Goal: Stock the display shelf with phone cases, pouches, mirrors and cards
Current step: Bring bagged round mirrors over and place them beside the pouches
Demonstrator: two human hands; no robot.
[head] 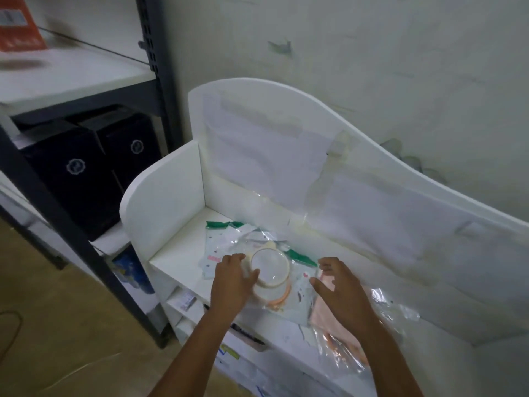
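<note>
A round cream-rimmed mirror (268,266) in clear wrap lies on the top level of the white display shelf (177,253), resting on pale patterned packets with green tops (226,233). My left hand (232,282) grips the mirror's left rim with thumb and fingers. My right hand (339,287) hovers just right of it, fingers spread, over a pink packet in clear plastic (340,330). An orange ring (279,298) peeks out under the mirror.
The shelf has a curved white back panel (286,133) and a left side wall (166,202). Lower tiers hold printed packs (246,359). A dark metal rack (160,90) at left carries black boxes (77,173) and an orange pack (20,24).
</note>
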